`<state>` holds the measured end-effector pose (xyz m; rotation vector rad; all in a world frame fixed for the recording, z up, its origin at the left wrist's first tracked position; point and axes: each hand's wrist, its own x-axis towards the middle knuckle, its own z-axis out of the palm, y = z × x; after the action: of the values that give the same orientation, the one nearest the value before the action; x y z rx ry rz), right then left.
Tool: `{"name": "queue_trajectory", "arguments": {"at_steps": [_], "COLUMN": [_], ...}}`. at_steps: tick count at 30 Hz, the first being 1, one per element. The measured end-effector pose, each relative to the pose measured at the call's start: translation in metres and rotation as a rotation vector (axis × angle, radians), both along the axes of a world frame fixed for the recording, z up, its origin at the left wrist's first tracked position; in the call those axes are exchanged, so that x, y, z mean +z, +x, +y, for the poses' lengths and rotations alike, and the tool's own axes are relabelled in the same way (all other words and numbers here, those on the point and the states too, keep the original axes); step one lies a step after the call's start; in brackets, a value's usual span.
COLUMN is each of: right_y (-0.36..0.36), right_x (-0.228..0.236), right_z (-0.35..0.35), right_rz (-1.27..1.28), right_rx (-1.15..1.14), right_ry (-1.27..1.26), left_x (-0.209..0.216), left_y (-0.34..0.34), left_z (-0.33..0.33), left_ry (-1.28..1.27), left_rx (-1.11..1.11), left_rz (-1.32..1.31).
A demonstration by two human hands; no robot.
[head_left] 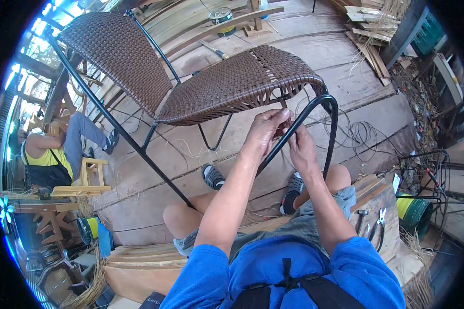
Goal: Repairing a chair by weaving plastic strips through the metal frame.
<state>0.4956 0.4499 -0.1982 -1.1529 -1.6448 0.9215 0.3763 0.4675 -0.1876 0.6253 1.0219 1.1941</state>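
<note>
Head view, left hand: the left hand reaches up and forward from a straight forearm, thumb and fingers pinched on a brown strand below the seat's front end.
Right hand: the right hand is raised beside it with bent fingers meeting the left fingertips; what it grasps is hidden, so I cannot tell.
In the way: 1 black frame tube slants between the hands and covers some fingers.
Floor: loose cord lies in loops on the planks, right of the chair.
Tabletop: 1 hammer and 1 pair of pliers lie on the tabletop at right.
Far left: 1 other person sits near a wooden frame.
Chair: the chair stands ahead of the knees, brown woven seat and backrest on black tubing; gaps show in the weave near the seat's front.
</note>
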Motion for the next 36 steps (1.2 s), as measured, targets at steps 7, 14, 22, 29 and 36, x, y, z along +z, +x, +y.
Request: {"name": "queue_trajectory", "arguments": {"at_steps": [7,14,22,29,36], "right_y": [0.001,0.003,0.005,0.017,0.019], "right_x": [-0.006,-0.005,-0.012,-0.023,-0.03], "right_z": [0.001,0.001,0.003,0.002,-0.004], "right_rz": [0.591,0.633,0.521,0.187,0.135], "right_rx": [-0.044,-0.027,-0.062,-0.134,-0.222], "right_ry": [-0.551,-0.545,-0.544,-0.324,-0.132], "left_x": [-0.008,-0.019,-0.017,-0.014,-0.015], "left_y": [-0.001,0.001,0.004,0.008,0.008], "left_z": [0.001,0.014,0.013,0.014,0.013], "left_ry": [-0.126,0.014,-0.019,0.039,0.03], "left_rx": [0.062,-0.021,0.027,0.074,0.093], "left_rz": [-0.108,-0.384,-0.273,-0.21,-0.241]}}
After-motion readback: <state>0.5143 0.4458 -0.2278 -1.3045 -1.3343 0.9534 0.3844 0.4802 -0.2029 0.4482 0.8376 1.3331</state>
